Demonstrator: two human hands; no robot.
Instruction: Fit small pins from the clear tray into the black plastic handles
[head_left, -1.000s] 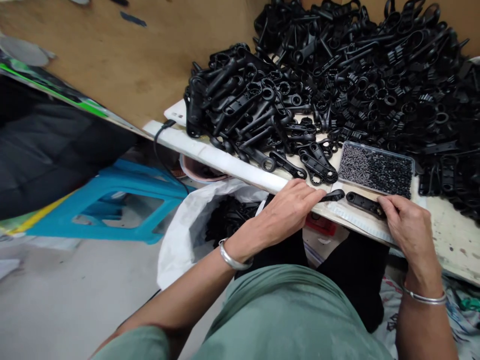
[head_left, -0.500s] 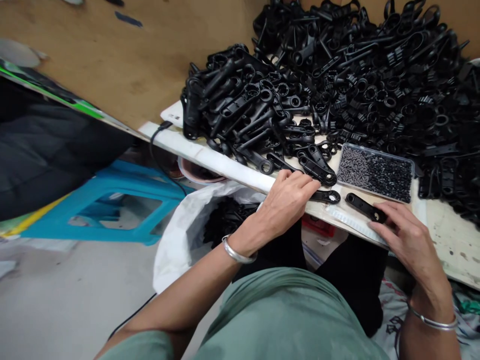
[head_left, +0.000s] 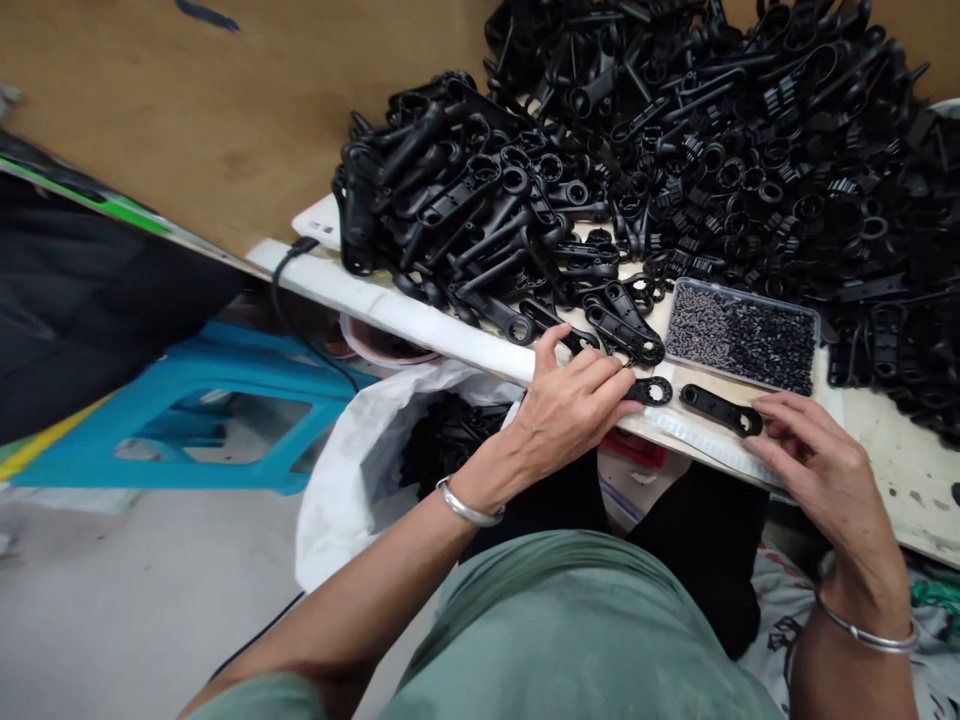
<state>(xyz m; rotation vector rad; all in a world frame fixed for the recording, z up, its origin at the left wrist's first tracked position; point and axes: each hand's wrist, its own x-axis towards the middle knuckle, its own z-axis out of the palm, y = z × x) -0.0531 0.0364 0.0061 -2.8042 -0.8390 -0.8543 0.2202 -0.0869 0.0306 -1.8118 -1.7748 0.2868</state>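
My left hand [head_left: 574, 405] is closed over one end of a black plastic ring-ended arm [head_left: 651, 391] at the table's front edge. The ring end sticks out past its fingers, while the rest is hidden under the hand. Its index finger is lifted a little. To the right, my right hand [head_left: 821, 450] pinches the near end of a second black plastic arm [head_left: 720, 409] between thumb and fingers. This arm lies on the tabletop with its hollow side showing. Behind it stands a clear plastic box [head_left: 742, 330] holding small grey and black pieces.
A large heap of black plastic parts [head_left: 660, 150] covers the back of the table [head_left: 885, 440]. Below the edge, a white sack [head_left: 337, 500] holds black pieces. A blue stool [head_left: 172, 400] stands on the floor at left, and a black cable [head_left: 277, 290] hangs over the edge.
The view has shifted slightly. The arm at my right hand now lies flatter with more of its hollow side visible. My left index finger has lifted.
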